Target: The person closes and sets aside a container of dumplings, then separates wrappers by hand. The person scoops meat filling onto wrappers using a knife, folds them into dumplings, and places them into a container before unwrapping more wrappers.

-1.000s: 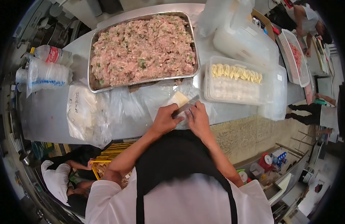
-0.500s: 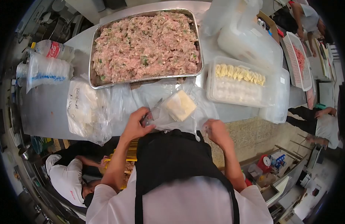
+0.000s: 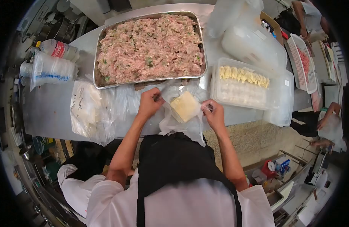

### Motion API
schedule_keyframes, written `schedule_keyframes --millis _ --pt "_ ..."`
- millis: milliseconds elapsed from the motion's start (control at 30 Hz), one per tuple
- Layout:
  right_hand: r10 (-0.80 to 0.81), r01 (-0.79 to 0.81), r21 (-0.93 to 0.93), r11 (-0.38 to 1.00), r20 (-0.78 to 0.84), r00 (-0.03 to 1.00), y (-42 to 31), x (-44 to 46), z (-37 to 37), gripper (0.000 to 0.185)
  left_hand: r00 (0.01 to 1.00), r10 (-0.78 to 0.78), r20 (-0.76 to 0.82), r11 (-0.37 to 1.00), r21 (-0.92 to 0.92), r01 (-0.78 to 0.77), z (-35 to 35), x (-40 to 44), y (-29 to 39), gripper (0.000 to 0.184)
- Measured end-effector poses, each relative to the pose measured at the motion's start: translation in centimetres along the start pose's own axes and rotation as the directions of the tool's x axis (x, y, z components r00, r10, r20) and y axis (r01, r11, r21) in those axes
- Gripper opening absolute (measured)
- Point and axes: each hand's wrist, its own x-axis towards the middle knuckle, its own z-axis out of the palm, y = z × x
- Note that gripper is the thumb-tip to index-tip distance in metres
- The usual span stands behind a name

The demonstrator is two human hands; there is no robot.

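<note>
A stack of square, pale yellow wrappers lies on a thin clear plastic bag at the table's front edge. On its left side my left hand pinches the plastic. My right hand pinches the plastic at the right of the stack. Behind them stands a large metal tray full of raw minced meat with green bits. Right of my hands, a clear plastic container holds a row of folded yellow dumplings.
To the left are a plastic bag with writing, a sleeve of clear cups and a bottle. Clear bins and a white basket stand at the right. A co-worker bends at the lower left; others are at the right.
The stack, earlier between my fingers, now lies uncovered on the plastic. My hands first moved apart and down, then up and inward beside it. The lower-left co-worker has shifted.
</note>
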Motion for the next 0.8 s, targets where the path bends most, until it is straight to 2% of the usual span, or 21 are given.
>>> schedule_keyframes --millis 33,67,100,133,167,200,233,267,300,333,367,400,433,467,500,533,567,633,767,800 --pt "0.293 -0.289 0.177 0.941 -0.001 0.956 0.5 -0.1 0.2 0.017 0.989 -0.047 -0.144 0.996 0.073 0.058 0.0 -0.1 -0.3 0.022" --pt "0.293 -0.288 0.177 0.941 -0.002 0.956 1.0 -0.4 0.6 0.017 0.954 -0.081 -0.287 0.983 0.138 0.125 0.0 -0.2 -0.6 0.020" --pt "0.422 -0.398 0.230 0.888 -0.067 0.904 1.0 -0.7 1.2 0.013 0.954 -0.081 -0.288 0.982 0.138 0.125 0.0 -0.5 -1.0 0.020" --pt "0.546 -0.496 0.289 0.819 -0.122 0.829 1.0 -1.2 1.6 0.011 0.933 0.003 -0.359 0.973 0.216 0.079 0.0 -0.9 -1.3 0.019" --pt "0.551 -0.500 0.291 0.816 -0.125 0.825 1.1 -2.1 1.7 0.011 0.905 0.091 -0.416 0.955 0.294 0.039 0.0 -1.4 -1.7 0.018" --pt "0.434 -0.396 0.187 0.899 -0.268 0.860 1.2 -3.0 1.7 0.012 0.906 0.093 -0.413 0.956 0.292 0.035 -0.1 -2.0 -1.4 0.018" --pt "0.292 -0.292 0.062 0.955 -0.389 0.874 0.6 -3.3 1.7 0.014 0.915 0.045 -0.401 0.972 0.230 0.053 -0.4 -2.9 -0.5 0.018" --pt "0.292 -0.293 0.058 0.954 -0.386 0.875 0.0 -3.8 1.7 0.014 0.922 -0.008 -0.386 0.983 0.168 0.079 -0.8 -3.6 0.4 0.018" --pt "0.185 -0.197 0.006 0.980 -0.375 0.908 -2.3 -4.3 1.8 0.016 0.922 -0.018 -0.387 0.982 0.166 0.089 -0.9 -4.0 1.4 0.018" --pt "0.077 -0.098 -0.042 0.994 -0.358 0.931 -4.0 -4.7 2.0 0.018 0.961 -0.022 -0.275 0.999 0.037 0.034 -0.4 -4.3 2.8 0.021" --pt "0.079 -0.100 -0.042 0.994 -0.353 0.932 -5.0 -4.2 2.3 0.018 0.987 -0.003 -0.163 0.995 -0.098 -0.013 0.0 -4.4 4.2 0.024" --pt "-0.168 0.127 -0.190 0.974 -0.220 0.961 -5.8 -3.1 2.6 0.029 0.995 -0.005 -0.100 0.998 -0.062 -0.001 0.4 -4.3 5.3 0.032" --pt "-0.391 0.359 -0.299 0.884 -0.054 0.919 -6.2 -2.2 3.1 0.041 0.995 -0.004 -0.103 0.998 -0.061 -0.003 1.1 -4.3 4.6 0.032" --pt "-0.395 0.363 -0.299 0.883 -0.055 0.917 -6.4 -1.8 3.6 0.041 0.993 0.049 -0.110 0.997 -0.053 -0.055 1.9 -4.3 3.2 0.030" --pt "-0.278 0.269 -0.332 0.904 0.022 0.960 -6.6 -1.3 4.1 0.059 0.988 0.105 -0.115 0.993 -0.044 -0.111 2.2 -4.0 2.7 0.029" --pt "-0.150 0.173 -0.373 0.912 0.091 0.985 -6.8 -0.9 4.6 0.078 0.994 0.082 -0.067 0.997 0.009 -0.082 1.8 -4.3 2.1 0.031" --pt "-0.147 0.169 -0.376 0.911 0.087 0.985 -7.1 -0.8 5.0 0.078 0.994 0.085 -0.063 0.996 0.006 -0.085 1.4 -4.7 1.5 0.031" --pt "0.133 0.063 -0.683 0.728 0.231 0.964 -7.9 -0.5 6.0 0.105 0.992 -0.118 0.054 0.988 0.110 0.112 0.2 -5.9 0.2 0.032" --pt "0.175 0.022 -0.737 0.675 0.190 0.966 -6.9 0.3 7.3 0.112 0.987 -0.136 0.091 0.976 0.183 0.118 -1.8 -7.8 -0.8 0.031" --pt "0.174 0.020 -0.739 0.674 0.184 0.967 -7.1 0.5 7.1 0.112 0.976 -0.187 0.107 0.973 0.157 0.169 -2.6 -7.9 0.3 0.029"
